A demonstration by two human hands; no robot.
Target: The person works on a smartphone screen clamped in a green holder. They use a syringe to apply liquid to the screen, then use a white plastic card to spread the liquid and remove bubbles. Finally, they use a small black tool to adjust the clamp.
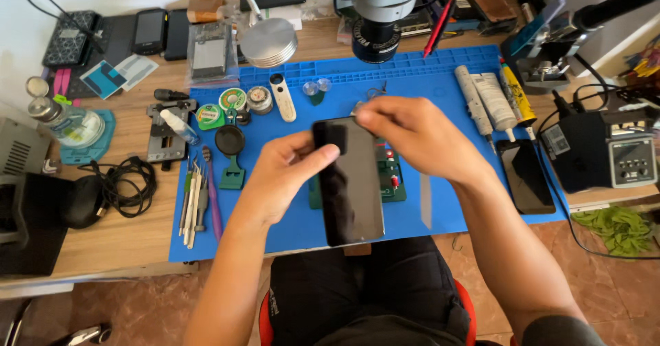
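Flat black rectangular phone (350, 181), glossy screen up, held above the blue silicone work mat (454, 84) near the front edge of the bench (103, 239). Left hand (282, 174) gripping the left long edge, thumb pressed on the glass. Right hand (412, 136) pinching the top end, fingers (368, 117) closed on it. Green board holder (392, 177) directly beneath. Row of thin pry tools (194, 205) toward the mat's left edge. Second dark phone (526, 175) by the right edge.

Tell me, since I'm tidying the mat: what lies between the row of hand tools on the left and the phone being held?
In the head view, the left hand lies between the tools and the phone, above bare blue mat; a small green stand sits beside the tools.
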